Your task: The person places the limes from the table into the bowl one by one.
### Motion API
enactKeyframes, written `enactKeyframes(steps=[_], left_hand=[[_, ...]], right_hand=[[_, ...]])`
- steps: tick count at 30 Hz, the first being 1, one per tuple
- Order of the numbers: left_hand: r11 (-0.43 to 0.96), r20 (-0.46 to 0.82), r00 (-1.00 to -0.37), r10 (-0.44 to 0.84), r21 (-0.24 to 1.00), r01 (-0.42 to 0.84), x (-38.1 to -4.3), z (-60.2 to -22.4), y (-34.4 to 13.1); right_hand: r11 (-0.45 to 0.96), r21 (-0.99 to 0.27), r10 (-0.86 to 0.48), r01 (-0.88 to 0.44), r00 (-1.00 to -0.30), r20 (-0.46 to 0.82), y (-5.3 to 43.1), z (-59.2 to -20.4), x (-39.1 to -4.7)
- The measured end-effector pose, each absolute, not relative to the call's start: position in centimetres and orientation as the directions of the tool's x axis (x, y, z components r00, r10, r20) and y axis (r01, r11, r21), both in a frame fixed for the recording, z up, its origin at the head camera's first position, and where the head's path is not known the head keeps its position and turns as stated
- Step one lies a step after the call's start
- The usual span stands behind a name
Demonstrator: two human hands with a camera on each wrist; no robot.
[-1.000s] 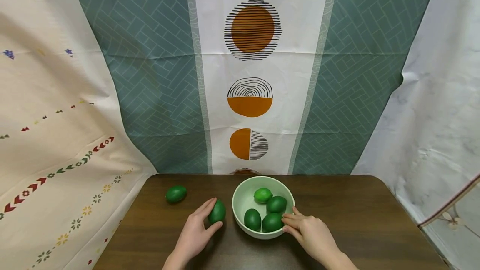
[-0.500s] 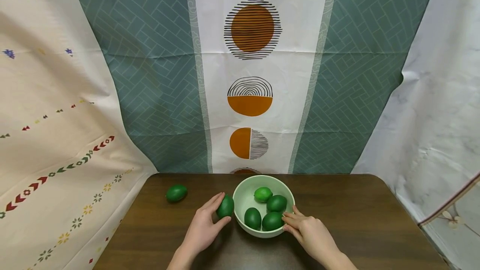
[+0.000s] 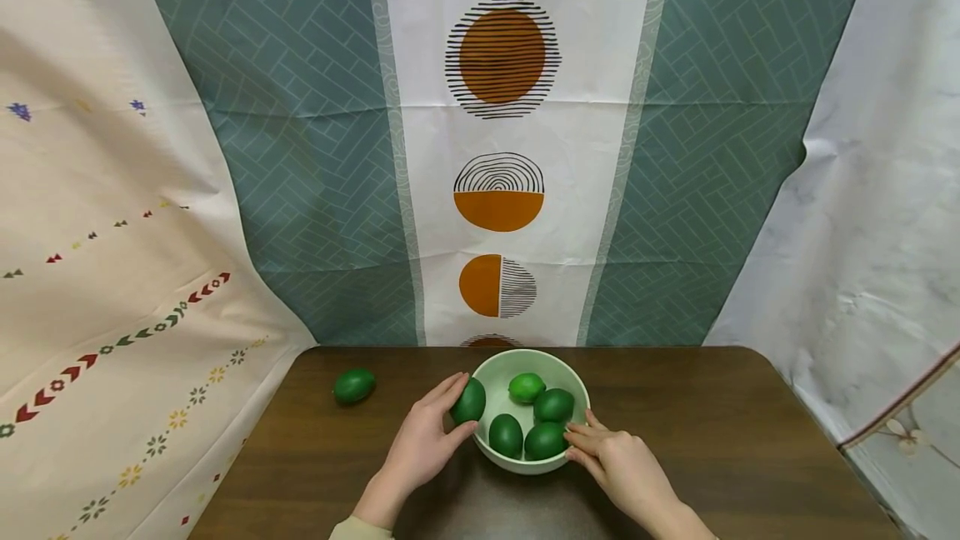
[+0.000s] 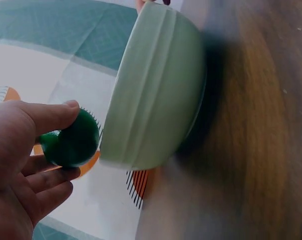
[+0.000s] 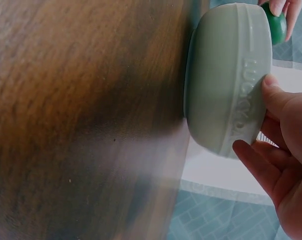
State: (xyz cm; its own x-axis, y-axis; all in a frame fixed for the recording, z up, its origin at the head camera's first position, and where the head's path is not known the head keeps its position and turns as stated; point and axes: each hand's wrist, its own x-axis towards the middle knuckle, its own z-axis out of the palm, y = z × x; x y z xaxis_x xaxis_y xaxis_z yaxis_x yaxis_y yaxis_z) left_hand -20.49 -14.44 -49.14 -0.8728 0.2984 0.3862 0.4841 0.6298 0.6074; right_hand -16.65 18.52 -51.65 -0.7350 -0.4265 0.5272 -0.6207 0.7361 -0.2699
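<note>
My left hand [image 3: 426,438] holds a dark green lime [image 3: 468,401] between thumb and fingers, at the left rim of a pale green bowl [image 3: 564,373]. In the left wrist view, this lime [image 4: 73,140] is raised off the table, close beside the bowl's rim. My right hand [image 3: 621,467] grips the bowl's right front rim. From the right wrist, its thumb is seen at the rim and a finger against the outer wall [image 5: 218,80]. Inside the bowl lie a smaller bright green lime [image 3: 527,388] and several dark green ones [image 3: 506,436].
Another dark green lime [image 3: 354,387] lies on the brown wooden table [image 3: 675,407], at the back left. Behind the table hangs a teal and white patterned cloth [image 3: 322,190]. More cloths drape along the left and right sides.
My left hand has carried the dark green lime up and rightward from the table, from left of the bowl to its rim. The right hand stays on the bowl.
</note>
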Motion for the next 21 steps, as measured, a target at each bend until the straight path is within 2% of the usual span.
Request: enactKeyframes(steps=[12,21], left_hand=[[0.687,0.323,-0.851,0.415,0.502,0.526,-23.0,-48.5,-11.4],[0.711,0.271,-0.858,0.437,0.48,0.514,-23.8,-48.7,-10.2]], right_hand=[[0.726,-0.289,-0.425,-0.624,-0.737,0.526,18.6,-51.4,-16.7],[0.725,-0.293,-0.425,-0.623,-0.74,0.521,18.5,-51.4,-16.6]])
